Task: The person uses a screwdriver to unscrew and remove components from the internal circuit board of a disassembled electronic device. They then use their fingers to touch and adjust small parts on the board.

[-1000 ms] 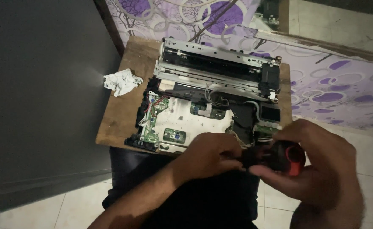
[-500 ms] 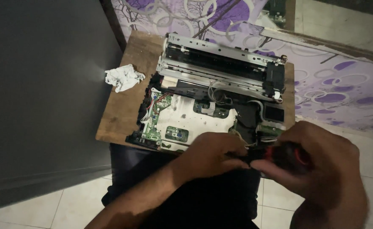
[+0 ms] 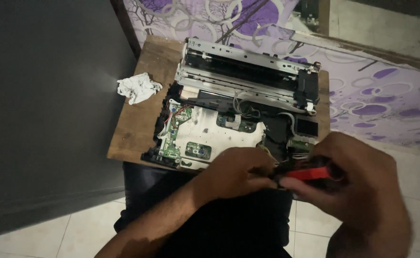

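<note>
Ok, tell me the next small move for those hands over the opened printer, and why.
Probably steady the red-handled tool: the right hand grips it, the left hand pinches near its tip, both at the front edge of the opened printer. The tip itself is hidden.

Crumpled white tissue [image 3: 138,88] on small brown wooden table [image 3: 143,119], left side; purple circle-patterned cloth [image 3: 372,100] behind; pale tiled floor [image 3: 42,239] below.

A small wooden desk [image 3: 138,129] carries an opened printer chassis [image 3: 238,110] over most of its top, with a crumpled white cloth [image 3: 137,87] lying beside it.
</note>
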